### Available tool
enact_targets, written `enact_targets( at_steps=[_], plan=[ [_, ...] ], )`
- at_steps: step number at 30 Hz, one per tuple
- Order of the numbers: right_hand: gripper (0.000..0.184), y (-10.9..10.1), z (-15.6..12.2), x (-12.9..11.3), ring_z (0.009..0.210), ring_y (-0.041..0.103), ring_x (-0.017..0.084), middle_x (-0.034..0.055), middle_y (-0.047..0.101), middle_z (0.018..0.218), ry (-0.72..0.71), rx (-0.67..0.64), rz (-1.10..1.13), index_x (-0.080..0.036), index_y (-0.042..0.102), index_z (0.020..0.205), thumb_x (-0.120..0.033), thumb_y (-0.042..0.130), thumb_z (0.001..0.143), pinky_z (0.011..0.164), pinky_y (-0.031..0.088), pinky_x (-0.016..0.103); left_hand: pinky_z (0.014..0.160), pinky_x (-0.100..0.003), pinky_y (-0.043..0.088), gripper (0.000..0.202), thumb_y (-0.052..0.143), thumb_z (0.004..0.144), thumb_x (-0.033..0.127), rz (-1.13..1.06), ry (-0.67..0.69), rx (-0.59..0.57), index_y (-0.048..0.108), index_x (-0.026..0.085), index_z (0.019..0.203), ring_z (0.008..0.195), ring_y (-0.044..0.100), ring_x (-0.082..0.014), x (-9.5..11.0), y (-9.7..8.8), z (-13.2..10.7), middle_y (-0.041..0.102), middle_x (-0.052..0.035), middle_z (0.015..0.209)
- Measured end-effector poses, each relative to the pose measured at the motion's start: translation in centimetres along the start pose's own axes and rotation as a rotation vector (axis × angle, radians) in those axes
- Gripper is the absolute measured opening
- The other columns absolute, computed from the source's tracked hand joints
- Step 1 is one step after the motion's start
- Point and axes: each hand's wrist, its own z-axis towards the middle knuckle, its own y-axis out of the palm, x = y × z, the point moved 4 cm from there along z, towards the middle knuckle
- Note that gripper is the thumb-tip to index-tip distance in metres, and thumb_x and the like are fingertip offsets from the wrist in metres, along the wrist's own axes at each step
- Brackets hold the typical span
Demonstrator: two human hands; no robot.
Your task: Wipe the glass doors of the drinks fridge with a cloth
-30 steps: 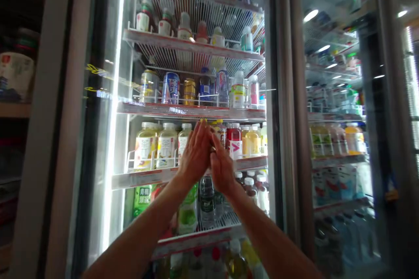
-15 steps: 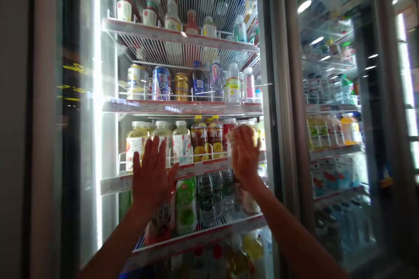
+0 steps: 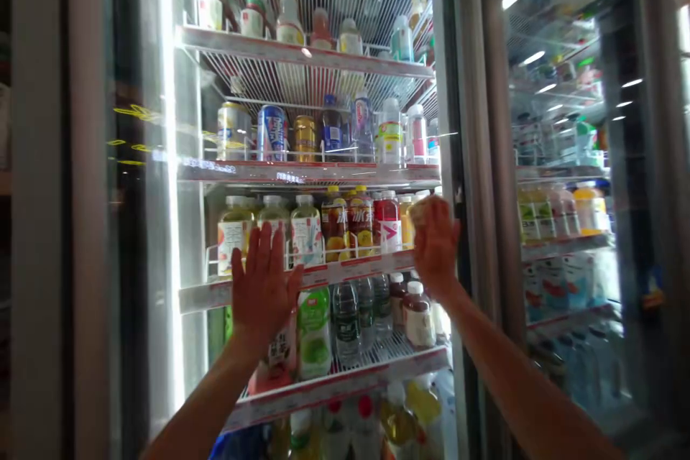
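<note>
I stand before a lit drinks fridge with both arms raised. My left hand [image 3: 262, 287] is open, its fingers spread and pointing up, in front of the shelf rail [image 3: 345, 273] and below the pale yellow bottles [image 3: 233, 230]. My right hand [image 3: 435, 248] is also up with its fingers stretched and nothing visibly in it. It is near the fridge's right frame [image 3: 474, 158], beside a red bottle [image 3: 387, 223]. Its fingertips are slightly blurred. Whether either hand touches anything I cannot tell.
Cans [image 3: 270, 131] line the shelf above. A green bottle [image 3: 314, 330] and water bottles [image 3: 346, 316] stand on the shelf below. A second glass-fronted fridge [image 3: 560, 208] with more drinks is on the right. A bright light strip [image 3: 167, 194] runs down the left side.
My hands were pressed together in front of the middle shelf. They have parted, the left going left and down, the right going right towards the frame.
</note>
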Motion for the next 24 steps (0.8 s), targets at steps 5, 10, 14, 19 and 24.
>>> enact_targets(
  at_steps=[5, 10, 14, 19, 24],
  plan=[
    [0.057, 0.8, 0.6, -0.6, 0.140, 0.018, 0.029, 0.0178, 0.031, 0.147, 0.161, 0.064, 0.002, -0.013, 0.019, 0.146, -0.025, 0.030, 0.092, 0.107, 0.028, 0.055, 0.114, -0.050, 0.009, 0.071, 0.043, 0.090, 0.038, 0.028, -0.007, 0.002, 0.003, 0.021, 0.147, 0.141, 0.015, -0.0259, 0.0, 0.1, 0.0, 0.018, -0.0120, 0.152],
    [0.056, 1.0, -0.7, -6.0, 0.141, 0.019, 0.022, 0.0101, 0.036, 0.146, -0.114, -0.104, 0.074, -0.019, 0.021, 0.146, -0.021, 0.033, 0.091, 0.112, 0.023, 0.048, 0.114, -0.049, 0.009, 0.068, 0.039, 0.092, 0.037, 0.046, 0.002, 0.000, 0.004, 0.020, 0.147, 0.141, 0.014, -0.0255, -0.1, 0.1, 0.0, 0.020, -0.0131, 0.152],
    [0.053, -0.1, -0.7, 0.6, 0.139, 0.024, 0.026, 0.0134, 0.037, 0.145, 0.164, 0.011, 0.002, -0.017, 0.025, 0.144, -0.024, 0.029, 0.092, 0.108, 0.025, 0.056, 0.114, -0.049, 0.009, 0.067, 0.037, 0.092, 0.037, 0.071, 0.000, -0.013, 0.004, 0.018, 0.147, 0.142, 0.013, -0.0253, 0.1, 0.1, -0.1, 0.019, -0.0142, 0.152],
    [0.054, 1.4, 0.6, -3.0, 0.141, 0.014, 0.027, 0.0129, 0.029, 0.149, 0.145, -0.067, 0.012, -0.014, 0.026, 0.144, -0.024, 0.030, 0.091, 0.111, 0.024, 0.054, 0.114, -0.049, 0.008, 0.067, 0.036, 0.092, 0.038, 0.076, 0.001, -0.005, 0.003, 0.018, 0.147, 0.142, 0.012, -0.0248, 0.0, 0.0, -0.1, 0.018, -0.0133, 0.152],
    [0.053, 2.0, 1.7, -6.6, 0.142, 0.015, 0.022, 0.0043, 0.029, 0.150, -0.142, -0.252, 0.014, -0.021, 0.030, 0.143, -0.023, 0.035, 0.090, 0.115, 0.016, 0.048, 0.114, -0.047, 0.008, 0.067, 0.037, 0.092, 0.038, 0.081, 0.018, -0.004, 0.003, 0.018, 0.147, 0.142, 0.011, -0.0231, 0.0, 0.1, -0.2, 0.018, -0.0128, 0.152]
  ],
)
